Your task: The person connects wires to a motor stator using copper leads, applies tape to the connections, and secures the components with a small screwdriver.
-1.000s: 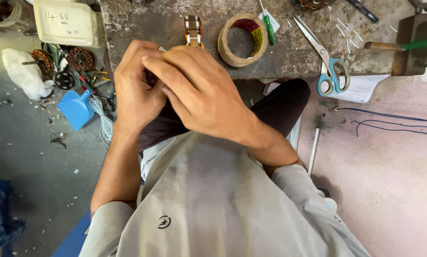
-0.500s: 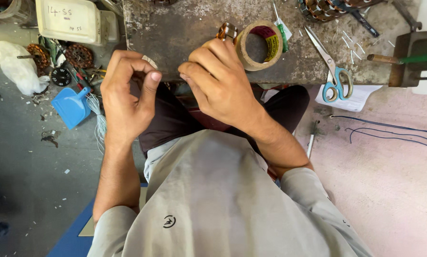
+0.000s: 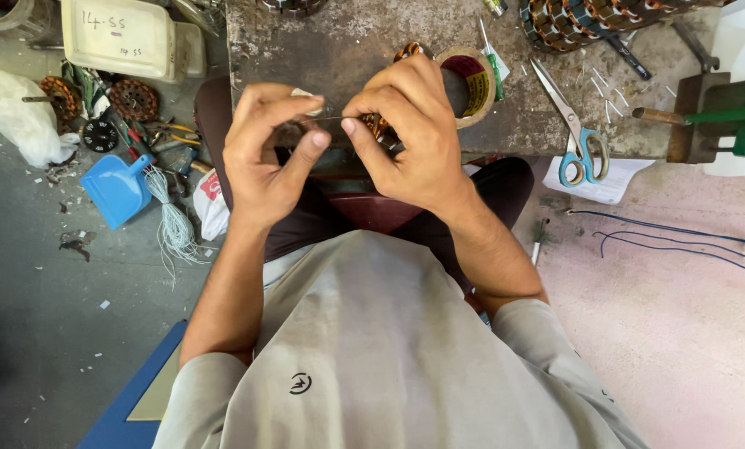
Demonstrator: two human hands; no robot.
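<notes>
copper-wound coil [image 3: 379, 126] looks stiff but delicate: my right hand [image 3: 410, 137] grips it at the workbench's [image 3: 347, 41] near edge, my left hand [image 3: 264, 158] pinching its thin wire [image 3: 327, 119].

Motor repair workshop: worn metal bench [image 3: 347, 50], copper-wound stators [image 3: 572, 21], scissors [image 3: 576, 133], tape roll [image 3: 472, 79].

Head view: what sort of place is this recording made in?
Probably a small motor-winding repair workshop. Copper-wound stators lie on the worn metal bench beside scissors and a tape roll. More wound coils and tools litter the floor.
</notes>
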